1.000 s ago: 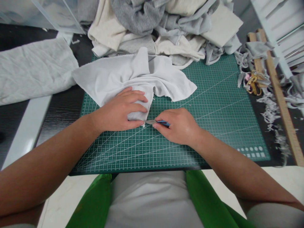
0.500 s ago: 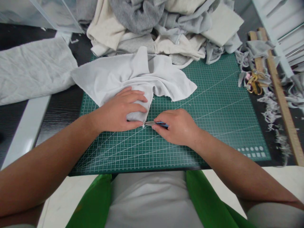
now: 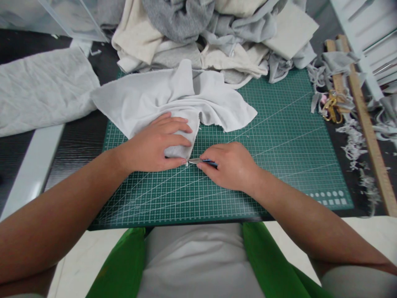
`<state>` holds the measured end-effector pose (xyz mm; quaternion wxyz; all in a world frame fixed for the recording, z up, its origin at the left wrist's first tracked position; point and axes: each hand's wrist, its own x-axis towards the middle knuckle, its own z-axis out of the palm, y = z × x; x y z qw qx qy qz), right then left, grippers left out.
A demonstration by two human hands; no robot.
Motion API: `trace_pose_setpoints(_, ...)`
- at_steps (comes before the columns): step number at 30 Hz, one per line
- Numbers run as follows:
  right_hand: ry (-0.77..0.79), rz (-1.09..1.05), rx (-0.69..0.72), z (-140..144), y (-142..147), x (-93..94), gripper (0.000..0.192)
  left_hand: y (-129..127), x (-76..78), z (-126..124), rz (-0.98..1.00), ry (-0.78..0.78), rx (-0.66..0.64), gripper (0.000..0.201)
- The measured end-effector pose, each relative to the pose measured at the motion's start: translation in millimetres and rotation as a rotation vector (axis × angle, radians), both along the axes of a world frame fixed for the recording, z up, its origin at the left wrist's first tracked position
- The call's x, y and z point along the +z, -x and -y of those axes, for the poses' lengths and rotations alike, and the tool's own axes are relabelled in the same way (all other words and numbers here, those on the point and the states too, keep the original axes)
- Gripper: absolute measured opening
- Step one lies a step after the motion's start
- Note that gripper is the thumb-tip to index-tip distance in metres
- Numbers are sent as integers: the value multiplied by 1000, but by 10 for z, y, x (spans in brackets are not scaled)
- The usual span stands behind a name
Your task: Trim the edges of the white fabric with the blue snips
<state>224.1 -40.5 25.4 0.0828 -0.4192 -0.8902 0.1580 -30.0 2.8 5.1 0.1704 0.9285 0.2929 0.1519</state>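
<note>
A crumpled white cloth (image 3: pixel 149 97) lies on the upper left part of a green cutting mat (image 3: pixel 279 136). My left hand (image 3: pixel 153 145) lies flat on the cloth's folded lower corner and presses it onto the mat. My right hand (image 3: pixel 231 165) grips a small blue-handled cutting tool (image 3: pixel 201 161), whose metal tip touches the cloth's lower edge just right of my left thumb. Most of the tool's handle is hidden inside my fist.
A heap of grey and cream fabric (image 3: pixel 214 33) covers the mat's far edge. A grey cloth (image 3: pixel 40 91) lies at the left. Gold scissors (image 3: pixel 331 107), fabric scraps (image 3: pixel 353 145) and a wooden ruler (image 3: pixel 369 132) sit to the right.
My right hand and the tool have crept a little to the left, toward the cloth's edge. My left hand stays pressed on the cloth.
</note>
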Motion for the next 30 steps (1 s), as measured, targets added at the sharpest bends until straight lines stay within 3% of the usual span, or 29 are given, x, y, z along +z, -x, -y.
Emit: trace_pose_setpoints(30, 48, -64, -1, 6, -23, 9, 25, -2, 28, 0, -22, 9, -5, 31)
